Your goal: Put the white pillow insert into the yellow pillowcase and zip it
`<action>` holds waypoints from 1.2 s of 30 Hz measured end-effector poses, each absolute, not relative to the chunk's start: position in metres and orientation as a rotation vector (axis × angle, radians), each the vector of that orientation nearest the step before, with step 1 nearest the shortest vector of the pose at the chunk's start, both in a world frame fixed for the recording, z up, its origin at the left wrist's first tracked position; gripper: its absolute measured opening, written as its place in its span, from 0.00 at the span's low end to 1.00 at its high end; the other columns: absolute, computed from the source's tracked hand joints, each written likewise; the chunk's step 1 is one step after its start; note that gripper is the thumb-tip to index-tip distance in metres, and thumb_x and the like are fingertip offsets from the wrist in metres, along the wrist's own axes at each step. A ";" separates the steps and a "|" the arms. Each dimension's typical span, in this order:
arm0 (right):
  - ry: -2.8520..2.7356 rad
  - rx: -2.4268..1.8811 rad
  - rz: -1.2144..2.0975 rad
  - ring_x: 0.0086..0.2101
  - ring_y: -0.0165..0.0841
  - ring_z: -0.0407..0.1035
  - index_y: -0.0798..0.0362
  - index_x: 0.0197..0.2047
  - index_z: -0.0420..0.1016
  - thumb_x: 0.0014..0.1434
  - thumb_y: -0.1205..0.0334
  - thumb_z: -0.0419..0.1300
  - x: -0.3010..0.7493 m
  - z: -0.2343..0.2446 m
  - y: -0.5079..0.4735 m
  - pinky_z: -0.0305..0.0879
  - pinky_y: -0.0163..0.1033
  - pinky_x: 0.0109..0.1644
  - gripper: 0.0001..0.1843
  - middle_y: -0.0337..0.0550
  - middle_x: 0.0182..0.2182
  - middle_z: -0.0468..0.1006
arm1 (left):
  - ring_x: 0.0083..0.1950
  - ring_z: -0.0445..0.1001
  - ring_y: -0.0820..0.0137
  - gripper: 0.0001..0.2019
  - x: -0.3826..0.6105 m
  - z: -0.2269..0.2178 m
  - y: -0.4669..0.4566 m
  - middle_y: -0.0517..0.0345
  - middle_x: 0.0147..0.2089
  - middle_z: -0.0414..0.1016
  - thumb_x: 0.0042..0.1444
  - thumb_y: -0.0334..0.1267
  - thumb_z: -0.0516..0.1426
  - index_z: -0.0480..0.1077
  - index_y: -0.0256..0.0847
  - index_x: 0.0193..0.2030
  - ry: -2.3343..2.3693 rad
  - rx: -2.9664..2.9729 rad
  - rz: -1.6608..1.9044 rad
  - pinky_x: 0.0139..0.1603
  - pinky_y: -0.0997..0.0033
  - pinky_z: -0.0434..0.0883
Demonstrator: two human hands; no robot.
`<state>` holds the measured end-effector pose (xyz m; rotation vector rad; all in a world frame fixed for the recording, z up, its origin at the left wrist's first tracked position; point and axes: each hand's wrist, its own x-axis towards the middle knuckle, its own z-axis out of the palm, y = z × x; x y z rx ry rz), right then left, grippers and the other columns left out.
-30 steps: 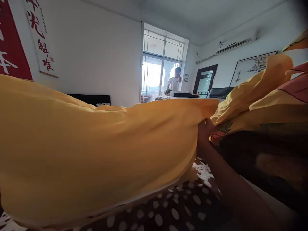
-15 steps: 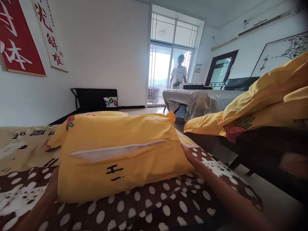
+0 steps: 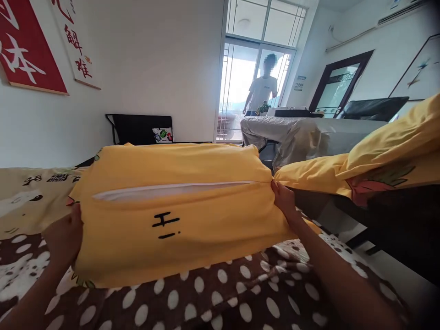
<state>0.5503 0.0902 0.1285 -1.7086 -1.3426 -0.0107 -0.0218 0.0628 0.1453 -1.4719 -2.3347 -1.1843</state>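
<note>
A yellow pillow [image 3: 178, 211] in a case with black marks and a long open slit showing white lies across the brown dotted blanket [image 3: 220, 302]. My left hand [image 3: 63, 236] grips its left end, fingers closed round the cloth. My right hand [image 3: 283, 199] pinches the right end, level with the slit. Both forearms reach in from below.
Yellow bedding [image 3: 374, 160] is heaped at the right over a dark frame. A cloth-covered table [image 3: 309, 135] stands behind, with a person [image 3: 263, 89] by the glass door. A black bench [image 3: 140, 129] lines the left wall under red banners [image 3: 27, 50].
The pillow filled the view a second ago, held up close. It dropped onto the blanket, and now both hands hold its ends, with it slightly raised and pulled straight.
</note>
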 end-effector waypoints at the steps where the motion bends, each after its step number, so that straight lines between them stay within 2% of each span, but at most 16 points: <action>1: -1.408 -1.815 -0.048 0.29 0.33 0.65 0.55 0.31 0.70 0.61 0.49 0.47 0.555 0.126 0.091 0.56 0.34 0.32 0.20 0.47 0.26 0.73 | 0.19 0.53 0.71 0.24 -0.022 0.141 0.063 0.55 0.13 0.55 0.56 0.50 0.40 0.52 0.42 0.12 -2.377 -1.592 -0.966 0.23 0.72 0.50; 5: -1.575 -1.977 -0.007 0.28 0.35 0.68 0.53 0.28 0.74 0.57 0.55 0.52 0.566 0.116 0.090 0.59 0.35 0.32 0.14 0.46 0.25 0.76 | 0.31 0.70 0.60 0.25 -0.020 0.125 0.062 0.47 0.27 0.72 0.57 0.52 0.41 0.67 0.39 0.21 -2.417 -1.991 -0.522 0.27 0.71 0.57; 7: -1.613 -2.041 -0.047 0.31 0.38 0.70 0.54 0.30 0.75 0.57 0.59 0.51 0.569 0.120 0.088 0.61 0.38 0.34 0.14 0.49 0.28 0.77 | 0.32 0.71 0.58 0.21 -0.022 0.127 0.062 0.50 0.29 0.74 0.57 0.51 0.42 0.68 0.41 0.27 -2.441 -1.962 -0.413 0.26 0.71 0.57; 9: -1.647 -2.042 -0.132 0.40 0.41 0.70 0.55 0.39 0.76 0.59 0.60 0.49 0.564 0.130 0.085 0.62 0.41 0.42 0.15 0.52 0.38 0.78 | 0.32 0.72 0.59 0.19 -0.022 0.135 0.063 0.52 0.31 0.74 0.57 0.51 0.43 0.68 0.42 0.33 -2.392 -1.834 -0.468 0.26 0.70 0.59; 10: -1.696 -1.988 -0.197 0.45 0.41 0.69 0.54 0.44 0.75 0.60 0.59 0.48 0.557 0.137 0.085 0.61 0.42 0.48 0.17 0.52 0.44 0.76 | 0.34 0.72 0.59 0.19 -0.018 0.141 0.064 0.52 0.34 0.74 0.57 0.51 0.43 0.68 0.42 0.38 -2.307 -1.822 -0.565 0.29 0.68 0.63; 12: -1.880 -1.775 -0.312 0.52 0.39 0.64 0.52 0.51 0.71 0.62 0.56 0.47 0.532 0.149 0.084 0.55 0.43 0.56 0.19 0.48 0.51 0.72 | 0.47 0.71 0.59 0.22 -0.004 0.153 0.068 0.51 0.47 0.73 0.57 0.52 0.43 0.66 0.42 0.49 -2.017 -1.972 -0.781 0.43 0.63 0.67; 14: -2.116 -1.530 -0.330 0.54 0.38 0.62 0.50 0.55 0.68 0.63 0.52 0.47 0.498 0.157 0.087 0.52 0.43 0.58 0.21 0.45 0.54 0.71 | 0.57 0.65 0.61 0.25 0.018 0.160 0.076 0.52 0.56 0.68 0.58 0.53 0.43 0.64 0.41 0.55 -1.741 -2.298 -0.837 0.57 0.61 0.61; 16: -2.295 -1.418 -0.242 0.55 0.37 0.61 0.48 0.59 0.64 0.64 0.50 0.46 0.464 0.161 0.093 0.51 0.44 0.59 0.23 0.44 0.56 0.69 | 0.60 0.63 0.61 0.27 0.039 0.162 0.086 0.53 0.59 0.66 0.58 0.55 0.41 0.64 0.42 0.56 -1.639 -2.531 -0.730 0.61 0.61 0.57; 18: -2.359 -1.430 -0.187 0.55 0.37 0.61 0.47 0.59 0.63 0.64 0.48 0.45 0.438 0.160 0.102 0.49 0.45 0.59 0.24 0.44 0.57 0.68 | 0.59 0.63 0.59 0.28 0.051 0.159 0.095 0.52 0.59 0.67 0.58 0.57 0.40 0.64 0.43 0.55 -1.690 -2.564 -0.625 0.59 0.57 0.57; 20: -2.333 -1.483 -0.225 0.52 0.38 0.63 0.50 0.55 0.67 0.64 0.46 0.45 0.427 0.158 0.110 0.48 0.46 0.58 0.24 0.47 0.52 0.71 | 0.56 0.65 0.56 0.28 0.051 0.154 0.101 0.48 0.54 0.70 0.56 0.60 0.41 0.66 0.41 0.50 -1.764 -2.486 -0.588 0.55 0.54 0.58; 22: -2.296 -1.553 -0.281 0.46 0.38 0.67 0.53 0.47 0.71 0.62 0.43 0.47 0.428 0.157 0.115 0.52 0.44 0.54 0.24 0.49 0.43 0.76 | 0.50 0.68 0.57 0.28 0.044 0.152 0.100 0.48 0.48 0.72 0.53 0.62 0.43 0.69 0.39 0.38 -1.783 -2.480 -0.600 0.51 0.57 0.61; 24: -2.288 -1.631 -0.274 0.38 0.37 0.68 0.53 0.38 0.72 0.60 0.41 0.48 0.432 0.162 0.116 0.55 0.39 0.45 0.24 0.48 0.34 0.76 | 0.39 0.69 0.62 0.27 0.040 0.158 0.093 0.51 0.36 0.72 0.51 0.63 0.45 0.66 0.39 0.26 -1.809 -2.535 -0.679 0.41 0.65 0.64; 26: -2.272 -1.646 -0.232 0.31 0.34 0.65 0.53 0.29 0.70 0.60 0.42 0.48 0.433 0.171 0.114 0.53 0.36 0.36 0.24 0.45 0.28 0.75 | 0.27 0.64 0.70 0.26 0.045 0.171 0.082 0.57 0.23 0.65 0.50 0.63 0.47 0.63 0.39 0.21 -1.949 -2.556 -0.862 0.29 0.72 0.60; 28: -2.171 -1.559 -0.228 0.26 0.30 0.60 0.53 0.21 0.63 0.61 0.46 0.48 0.425 0.185 0.107 0.49 0.35 0.32 0.24 0.41 0.22 0.70 | 0.21 0.55 0.75 0.25 0.061 0.191 0.069 0.63 0.17 0.55 0.50 0.61 0.48 0.59 0.39 0.20 -2.090 -2.438 -1.169 0.21 0.75 0.52; 32: -1.944 -1.237 -0.272 0.22 0.25 0.48 0.54 0.18 0.51 0.60 0.50 0.49 0.392 0.214 0.081 0.46 0.33 0.30 0.25 0.34 0.16 0.55 | 0.20 0.47 0.81 0.23 0.095 0.244 0.042 0.65 0.19 0.46 0.51 0.55 0.50 0.50 0.39 0.18 -1.835 -2.146 -1.668 0.19 0.79 0.46; 36: -1.753 -1.050 -0.283 0.21 0.23 0.43 0.54 0.18 0.47 0.60 0.47 0.48 0.387 0.237 0.061 0.44 0.32 0.28 0.26 0.33 0.16 0.49 | 0.22 0.49 0.83 0.22 0.093 0.281 0.023 0.64 0.21 0.48 0.50 0.55 0.52 0.61 0.34 0.21 -1.686 -1.839 -1.811 0.21 0.81 0.47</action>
